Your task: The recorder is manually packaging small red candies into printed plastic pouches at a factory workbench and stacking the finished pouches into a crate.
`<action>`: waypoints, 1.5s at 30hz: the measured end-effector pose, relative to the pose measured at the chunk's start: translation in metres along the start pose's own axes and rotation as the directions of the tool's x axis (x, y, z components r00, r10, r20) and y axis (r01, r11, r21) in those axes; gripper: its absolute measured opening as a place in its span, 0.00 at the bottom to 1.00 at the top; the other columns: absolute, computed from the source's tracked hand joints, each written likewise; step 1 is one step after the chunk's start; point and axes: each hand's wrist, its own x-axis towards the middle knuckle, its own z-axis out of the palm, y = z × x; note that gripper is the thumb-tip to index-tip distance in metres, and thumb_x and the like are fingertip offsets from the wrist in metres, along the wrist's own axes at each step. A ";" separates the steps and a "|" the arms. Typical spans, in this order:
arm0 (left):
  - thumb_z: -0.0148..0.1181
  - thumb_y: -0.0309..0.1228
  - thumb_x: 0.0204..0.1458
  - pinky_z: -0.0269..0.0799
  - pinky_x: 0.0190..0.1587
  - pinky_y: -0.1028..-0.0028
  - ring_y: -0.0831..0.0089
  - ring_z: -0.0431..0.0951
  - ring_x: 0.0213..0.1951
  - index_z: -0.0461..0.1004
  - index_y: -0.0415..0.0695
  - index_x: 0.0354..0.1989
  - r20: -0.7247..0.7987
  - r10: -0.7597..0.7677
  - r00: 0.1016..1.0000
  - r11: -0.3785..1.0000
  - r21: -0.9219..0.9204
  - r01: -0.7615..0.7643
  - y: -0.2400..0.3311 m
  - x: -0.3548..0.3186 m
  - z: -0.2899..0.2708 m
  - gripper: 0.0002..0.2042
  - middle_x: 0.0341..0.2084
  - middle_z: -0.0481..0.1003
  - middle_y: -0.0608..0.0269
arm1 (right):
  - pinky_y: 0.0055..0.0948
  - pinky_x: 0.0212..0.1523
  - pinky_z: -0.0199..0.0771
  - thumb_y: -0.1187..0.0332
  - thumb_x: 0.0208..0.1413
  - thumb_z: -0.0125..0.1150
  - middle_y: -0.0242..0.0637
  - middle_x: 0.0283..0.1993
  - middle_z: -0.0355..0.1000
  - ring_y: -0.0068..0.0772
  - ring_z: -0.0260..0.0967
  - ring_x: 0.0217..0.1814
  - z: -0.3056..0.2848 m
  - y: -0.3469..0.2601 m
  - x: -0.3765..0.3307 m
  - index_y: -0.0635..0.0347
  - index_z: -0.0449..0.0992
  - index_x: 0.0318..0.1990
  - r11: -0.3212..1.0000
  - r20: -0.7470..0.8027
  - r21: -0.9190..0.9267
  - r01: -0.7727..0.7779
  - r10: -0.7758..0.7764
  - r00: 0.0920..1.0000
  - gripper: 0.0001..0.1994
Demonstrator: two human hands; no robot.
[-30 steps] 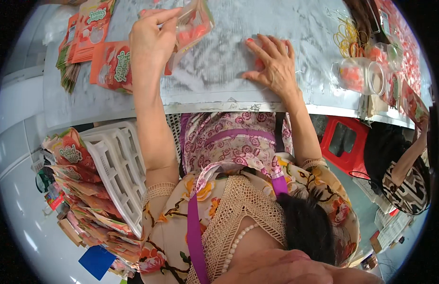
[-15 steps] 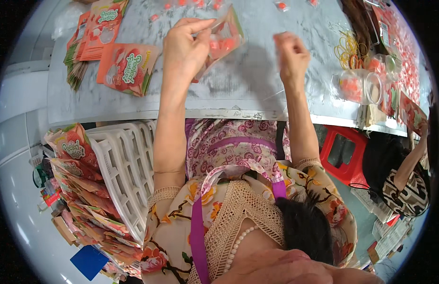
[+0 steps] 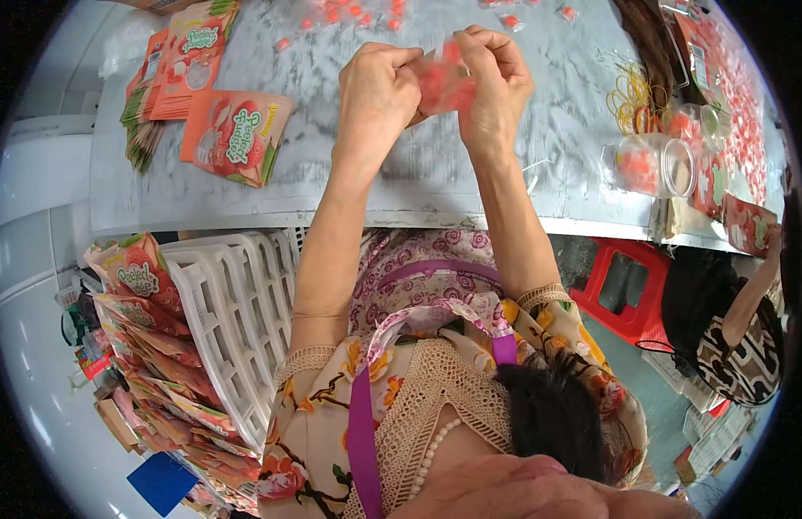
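Note:
Above the table, a small red and clear packaging pouch [image 3: 440,85] is held between my two hands, blurred by motion. My left hand [image 3: 379,93] is closed on its left side. On the opposite edge, my right hand [image 3: 496,82] has its fingers pinched together. Red pieces seem to show through the pouch; how full it is cannot be made out. Individually wrapped red candies [image 3: 395,24] lie scattered beyond my hands. To the left, a printed pouch [image 3: 237,134] lies flat beside a fanned stack of similar pouches [image 3: 193,60].
At the table's right are a clear jar [image 3: 643,164] of red candies, yellow rubber bands [image 3: 633,99] and a large heap of red candies [image 3: 738,112]. Left of me, pouches [image 3: 137,277] fill a white plastic crate [image 3: 215,320]. A red stool [image 3: 622,285] and another person's arm [image 3: 756,294] are at right.
My right hand has moved left and up to the pouch and now grips its edge. My left hand, with the pouch, has shifted slightly right.

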 end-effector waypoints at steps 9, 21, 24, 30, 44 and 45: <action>0.50 0.22 0.50 0.73 0.47 0.65 0.55 0.79 0.41 0.79 0.34 0.39 -0.012 0.062 0.998 0.998 0.012 -0.062 0.011 -0.001 0.002 0.13 0.39 0.76 0.46 | 0.33 0.52 0.68 0.70 0.59 0.52 0.40 0.50 0.73 0.33 0.70 0.50 0.013 -0.012 -0.009 0.61 0.70 0.53 0.883 0.174 -0.411 0.225 -0.166 0.971 0.15; 0.49 0.21 0.55 0.63 0.15 0.76 0.76 0.71 0.16 0.65 0.36 0.54 -0.105 -0.088 0.991 0.917 -0.398 0.040 0.006 0.012 -0.045 0.17 0.34 0.72 0.56 | 0.40 0.60 0.63 0.71 0.46 0.66 0.47 0.61 0.66 0.50 0.62 0.58 0.000 -0.045 -0.013 0.62 0.62 0.63 0.600 0.500 -0.600 0.529 -0.236 0.833 0.34; 0.51 0.22 0.55 0.64 0.16 0.75 0.74 0.71 0.17 0.64 0.34 0.54 -0.053 -0.128 0.990 0.797 -0.599 0.071 0.016 0.006 -0.042 0.17 0.36 0.71 0.55 | 0.41 0.60 0.63 0.71 0.45 0.68 0.47 0.62 0.65 0.50 0.62 0.60 0.012 -0.029 -0.044 0.63 0.62 0.64 0.541 0.549 -0.634 0.553 -0.190 0.814 0.36; 0.55 0.28 0.57 0.68 0.17 0.75 0.72 0.77 0.21 0.70 0.39 0.53 -0.017 -0.053 0.998 0.686 -0.727 0.024 0.006 -0.012 -0.050 0.16 0.31 0.74 0.57 | 0.30 0.46 0.75 0.81 0.50 0.61 0.46 0.53 0.72 0.40 0.72 0.45 -0.008 -0.020 -0.026 0.61 0.74 0.53 0.717 0.420 -0.576 0.392 -0.152 0.895 0.20; 0.59 0.26 0.56 0.71 0.39 0.78 0.81 0.74 0.32 0.78 0.38 0.36 -0.287 0.126 0.950 0.660 -0.691 -0.296 -0.056 -0.015 0.004 0.05 0.30 0.77 0.67 | 0.22 0.34 0.71 0.78 0.48 0.68 0.34 0.29 0.76 0.18 0.70 0.32 0.004 -0.022 -0.018 0.67 0.77 0.29 0.695 0.381 -0.640 0.329 -0.085 0.921 0.04; 0.58 0.26 0.56 0.71 0.37 0.78 0.81 0.74 0.31 0.77 0.38 0.35 -0.246 0.001 0.969 0.559 -0.804 -0.205 -0.063 -0.015 -0.007 0.05 0.29 0.77 0.67 | 0.22 0.34 0.70 0.78 0.49 0.68 0.34 0.30 0.77 0.17 0.70 0.32 -0.010 -0.022 -0.005 0.67 0.77 0.29 0.774 0.324 -0.584 0.243 -0.052 0.945 0.04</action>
